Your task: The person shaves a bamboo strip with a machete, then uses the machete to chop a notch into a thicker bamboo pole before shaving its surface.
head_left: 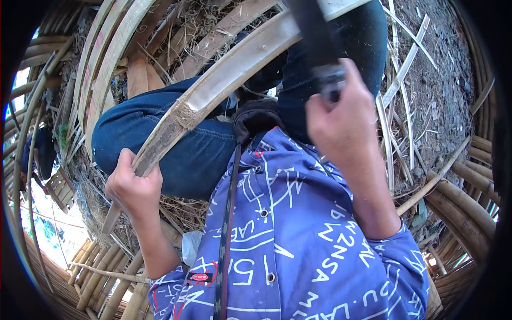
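Item: split bamboo strip (224, 80), running from 7 to 1 o'clock across my lap; my left hand (133, 186) fingers clamp its lower end, my right hand (341, 122) fists a dark-handled blade (320, 48), which I judge should bite steadily along the grain.

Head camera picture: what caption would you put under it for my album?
Left hand grips a split bamboo strip across the knees while the right hand holds a dark tool handle above it.
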{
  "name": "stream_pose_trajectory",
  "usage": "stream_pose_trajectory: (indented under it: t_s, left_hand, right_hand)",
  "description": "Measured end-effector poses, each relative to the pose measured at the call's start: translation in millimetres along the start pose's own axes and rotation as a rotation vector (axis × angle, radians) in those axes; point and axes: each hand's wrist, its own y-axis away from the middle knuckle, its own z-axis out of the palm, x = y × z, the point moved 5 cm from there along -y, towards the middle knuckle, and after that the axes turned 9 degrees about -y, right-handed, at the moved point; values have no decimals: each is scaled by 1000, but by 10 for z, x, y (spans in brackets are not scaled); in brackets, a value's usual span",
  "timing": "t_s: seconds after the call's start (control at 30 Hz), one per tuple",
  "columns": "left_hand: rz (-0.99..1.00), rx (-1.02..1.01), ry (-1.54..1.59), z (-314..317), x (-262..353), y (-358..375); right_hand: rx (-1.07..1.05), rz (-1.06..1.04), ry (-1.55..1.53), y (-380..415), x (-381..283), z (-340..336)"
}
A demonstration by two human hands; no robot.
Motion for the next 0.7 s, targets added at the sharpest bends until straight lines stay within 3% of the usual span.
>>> stream_pose_trajectory:
  t_s: [0.07,0.2,0.27,0.4,0.53,0.7]
  left_hand:
    - [3,21,21,-8,-7,-10]
    - [-35,-7,20,9,-1,10]
    - [-30,-3,-12,0,57,-10]
    - [-79,-30,67,-14,71,-44]
    - [-97,-71,43,-3,32,-42]
    - [-93,-47,60,-48,75,-61]
  right_hand:
    - [-84,-91,127,70,-103,86]
    - [81,50,76,-99,-21,-185]
    - [108,-15,87,-36,-75,-53]
    - [-66,-43,4,49,-82,123]
    - [32,54,-32,-60,15,28]
    - [-75,-69,-1,50,-42,213]
